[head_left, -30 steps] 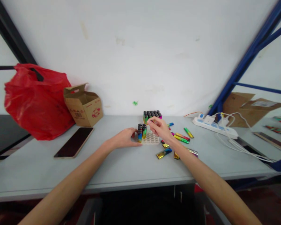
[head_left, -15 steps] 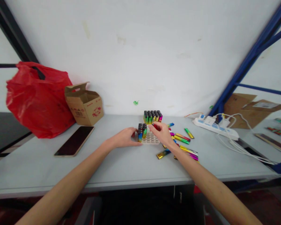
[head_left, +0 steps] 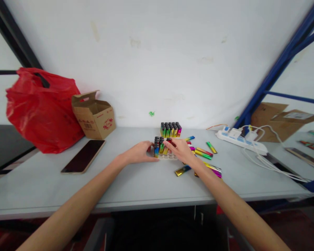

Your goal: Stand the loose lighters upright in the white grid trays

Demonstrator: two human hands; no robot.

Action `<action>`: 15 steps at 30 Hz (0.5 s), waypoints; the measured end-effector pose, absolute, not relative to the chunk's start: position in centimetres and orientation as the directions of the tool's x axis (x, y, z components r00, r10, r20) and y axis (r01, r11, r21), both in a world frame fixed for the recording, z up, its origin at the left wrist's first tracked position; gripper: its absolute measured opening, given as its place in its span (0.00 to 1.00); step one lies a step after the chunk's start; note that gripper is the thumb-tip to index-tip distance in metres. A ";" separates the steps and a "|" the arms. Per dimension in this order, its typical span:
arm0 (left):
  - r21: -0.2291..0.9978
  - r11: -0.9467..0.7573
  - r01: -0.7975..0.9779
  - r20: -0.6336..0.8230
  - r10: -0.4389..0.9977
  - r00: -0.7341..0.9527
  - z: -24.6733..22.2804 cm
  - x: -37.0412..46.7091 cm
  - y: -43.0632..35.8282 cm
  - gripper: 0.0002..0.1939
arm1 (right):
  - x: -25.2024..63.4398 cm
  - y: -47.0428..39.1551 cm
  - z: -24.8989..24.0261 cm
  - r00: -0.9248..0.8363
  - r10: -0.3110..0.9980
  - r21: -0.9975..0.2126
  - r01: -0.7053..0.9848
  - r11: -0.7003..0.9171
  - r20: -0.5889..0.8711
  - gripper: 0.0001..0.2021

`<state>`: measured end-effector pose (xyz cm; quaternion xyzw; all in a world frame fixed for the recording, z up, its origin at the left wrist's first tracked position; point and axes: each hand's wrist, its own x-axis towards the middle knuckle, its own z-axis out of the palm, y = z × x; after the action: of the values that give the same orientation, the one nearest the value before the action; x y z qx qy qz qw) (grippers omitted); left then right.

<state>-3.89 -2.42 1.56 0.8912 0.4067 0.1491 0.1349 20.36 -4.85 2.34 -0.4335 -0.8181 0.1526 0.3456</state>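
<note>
My left hand [head_left: 140, 152] grips the left end of a small white tray with holes [head_left: 167, 158], thumb at its near corner and fingers curled behind. Several metallic-coloured lighters with black tops [head_left: 156, 150] stand upright in the tray's left part. Over the middle of the tray, my right hand [head_left: 181, 150] is closed on a yellowish lighter [head_left: 165, 151], held upright beside the standing ones. My fingers partly hide its top, and whether it sits fully in a hole I cannot tell.
Behind stands a block of upright lighters [head_left: 170, 130]. Loose lighters [head_left: 204, 153] lie scattered to the right. A power strip [head_left: 240, 142] with white cables is farther right. On the left are a phone [head_left: 83, 156], an opened carton [head_left: 94, 116] and a red plastic bag [head_left: 43, 111].
My right hand has lowered the lighter into place beside the upright ones, and its yellow body now shows. My left hand stays at the tray's left end.
</note>
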 end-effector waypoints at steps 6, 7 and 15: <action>0.402 -0.619 0.675 0.175 0.776 0.607 1.7 -3.8 -2.6 0.30 | 19.8 -4.8 1.6 -0.501 0.787 -0.388 0.687 0.615 0.359 0.19; 0.404 -0.619 0.673 0.175 0.775 0.607 1.7 -3.7 -2.6 0.29 | 19.7 -4.7 1.5 -0.504 0.784 -0.326 0.719 0.614 0.364 0.20; 0.408 -0.606 0.682 0.155 0.783 0.603 1.8 -3.7 -2.6 0.30 | 19.9 -5.1 2.2 -0.482 0.804 -0.253 0.778 0.575 0.348 0.25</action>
<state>-3.68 -2.64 1.83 0.8817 0.4154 0.1610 0.1556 19.95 -5.06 2.16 -0.4597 -0.8603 0.0305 0.2184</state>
